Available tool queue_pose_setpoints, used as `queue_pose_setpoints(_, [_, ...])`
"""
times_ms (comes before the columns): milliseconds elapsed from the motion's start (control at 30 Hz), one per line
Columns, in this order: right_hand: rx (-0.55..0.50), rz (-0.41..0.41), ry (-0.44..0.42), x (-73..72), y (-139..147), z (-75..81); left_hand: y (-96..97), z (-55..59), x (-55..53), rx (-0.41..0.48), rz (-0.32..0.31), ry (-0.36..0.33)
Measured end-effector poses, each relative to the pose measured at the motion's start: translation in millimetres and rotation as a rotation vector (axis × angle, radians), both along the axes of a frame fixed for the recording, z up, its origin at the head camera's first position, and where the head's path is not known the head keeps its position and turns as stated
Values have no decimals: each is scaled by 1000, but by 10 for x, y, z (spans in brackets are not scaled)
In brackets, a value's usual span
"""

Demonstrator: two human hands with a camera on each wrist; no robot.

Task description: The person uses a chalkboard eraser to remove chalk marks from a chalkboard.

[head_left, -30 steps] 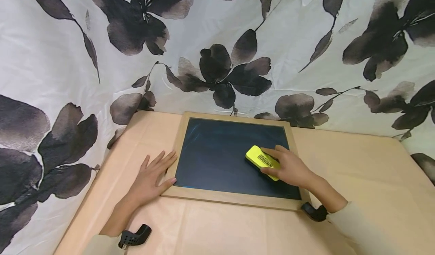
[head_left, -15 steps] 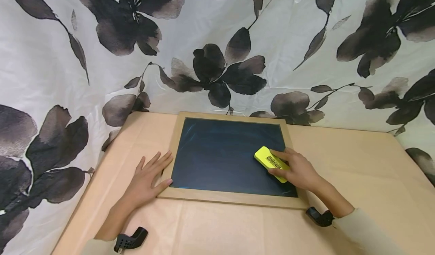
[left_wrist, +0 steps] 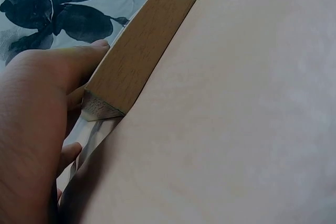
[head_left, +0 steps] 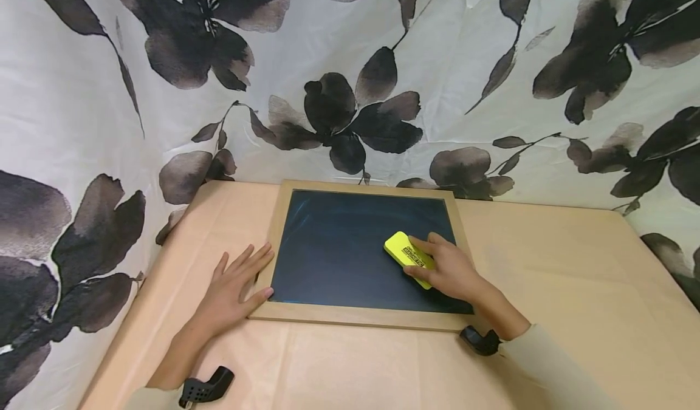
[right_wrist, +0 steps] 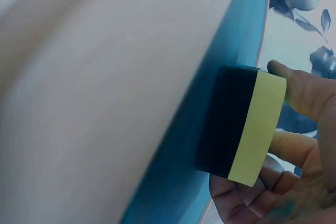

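A chalkboard (head_left: 339, 246) in a light wooden frame lies on the table, its dark surface showing faint chalk smears at the upper left. My right hand (head_left: 448, 269) grips a yellow board eraser (head_left: 406, 257) with black lettering, over the right half of the board. In the right wrist view, the black felt side of the eraser (right_wrist: 228, 121) faces the board, thumb and fingers at opposite sides of it. My left hand (head_left: 232, 291) rests with straight, spread fingers on the frame's left edge. The left wrist view has the thumb at the wooden frame corner (left_wrist: 131, 51).
A light tan cover (head_left: 350, 367) lies over the table. White cloth with dark flowers (head_left: 350, 118) hangs behind and along the left side. A black wrist device (head_left: 206, 387) sits on the left wrist, another black device (head_left: 480, 341) on the right.
My right hand moved the eraser slightly right, then back left across the board. My left hand stayed on the frame; the head view shifted a little.
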State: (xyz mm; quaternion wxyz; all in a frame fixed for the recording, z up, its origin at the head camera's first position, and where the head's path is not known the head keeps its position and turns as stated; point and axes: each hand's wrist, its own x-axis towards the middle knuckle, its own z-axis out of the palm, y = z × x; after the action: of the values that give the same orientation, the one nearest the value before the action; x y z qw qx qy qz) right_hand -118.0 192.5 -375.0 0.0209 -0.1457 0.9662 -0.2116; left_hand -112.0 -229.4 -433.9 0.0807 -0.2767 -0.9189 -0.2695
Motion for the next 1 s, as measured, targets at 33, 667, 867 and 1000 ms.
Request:
queue_pose_setpoints(33, [3,2,-9,-12,-50,12,5,0,0,0,0,1])
queue_pose_setpoints(667, [50,204,-35,-209,-1109,80,-6,21,15,6,11,-5])
queue_pose_setpoints(867, [16,295,-40,-188,-1332,46,1,-10,17,5,17,-11])
queue_pose_setpoints(1000, [29,354,-38,-149,-1411,55,21,-17,12,-8,20,-8])
